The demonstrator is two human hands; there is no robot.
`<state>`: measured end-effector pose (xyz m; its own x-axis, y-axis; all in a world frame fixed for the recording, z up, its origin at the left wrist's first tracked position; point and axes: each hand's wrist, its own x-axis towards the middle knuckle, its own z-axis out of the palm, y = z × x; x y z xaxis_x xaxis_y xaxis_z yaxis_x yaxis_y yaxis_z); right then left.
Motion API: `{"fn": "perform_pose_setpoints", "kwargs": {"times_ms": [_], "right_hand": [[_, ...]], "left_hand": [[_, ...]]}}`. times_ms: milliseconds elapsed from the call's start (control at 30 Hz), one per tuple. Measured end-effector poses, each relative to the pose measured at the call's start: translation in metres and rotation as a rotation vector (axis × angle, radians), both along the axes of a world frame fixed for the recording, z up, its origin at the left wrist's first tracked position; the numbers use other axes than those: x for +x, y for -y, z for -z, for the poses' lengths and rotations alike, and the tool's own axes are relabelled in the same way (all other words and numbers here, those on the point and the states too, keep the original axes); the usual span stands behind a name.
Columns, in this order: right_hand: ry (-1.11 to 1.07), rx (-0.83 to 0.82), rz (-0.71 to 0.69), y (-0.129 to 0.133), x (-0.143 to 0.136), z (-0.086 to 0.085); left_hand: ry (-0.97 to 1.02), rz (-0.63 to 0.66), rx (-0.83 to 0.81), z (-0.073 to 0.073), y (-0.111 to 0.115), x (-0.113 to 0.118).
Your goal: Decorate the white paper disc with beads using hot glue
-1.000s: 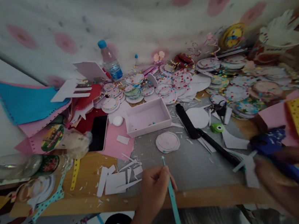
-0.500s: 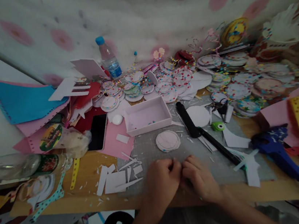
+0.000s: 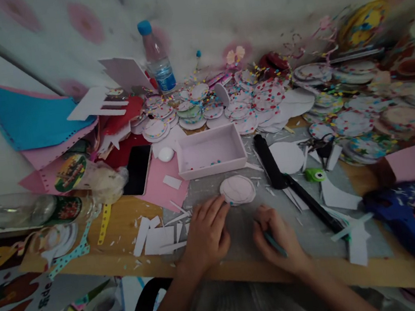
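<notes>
On the grey mat lies a round white paper disc with a wavy line around its edge. My left hand is stretched out flat beside it, fingertips at the disc's lower left edge, near a small teal dot there. Just below and to the right, my right hand is curled around a slim teal tool; its tip is hidden by the fingers, so I cannot tell its kind. Behind the disc stands an open white paper box with a few tiny coloured beads on its bottom.
White paper scraps lie left of my hands. A black-handled tool, a green craft punch and a blue glue gun are on the right. Decorated discs pile up behind, near a water bottle. A phone lies left.
My hands, close together before, have moved apart. The left has opened and reached up to the disc; the right has shifted right, and the teal tool in it now shows. The view has shifted slightly.
</notes>
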<state>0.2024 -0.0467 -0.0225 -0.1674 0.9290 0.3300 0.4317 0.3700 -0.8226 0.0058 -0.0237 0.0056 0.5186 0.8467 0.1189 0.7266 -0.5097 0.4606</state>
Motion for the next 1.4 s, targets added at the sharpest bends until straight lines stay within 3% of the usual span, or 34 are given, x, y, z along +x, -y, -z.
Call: {"fn": "perform_pose_setpoints", "kwargs": {"times_ms": [933, 1267, 1400], "right_hand": [[0.033, -0.067, 0.034, -0.002, -0.001, -0.003], [0.006, -0.047, 0.134, -0.003, -0.003, -0.013], [0.006, -0.040, 0.079, -0.003, -0.003, -0.009]], "left_hand": [[-0.066, 0.023, -0.036, 0.001, -0.002, 0.000], [-0.055, 0.018, -0.015, 0.003, -0.003, 0.000], [-0.052, 0.023, -0.017, 0.002, -0.003, 0.000]]}}
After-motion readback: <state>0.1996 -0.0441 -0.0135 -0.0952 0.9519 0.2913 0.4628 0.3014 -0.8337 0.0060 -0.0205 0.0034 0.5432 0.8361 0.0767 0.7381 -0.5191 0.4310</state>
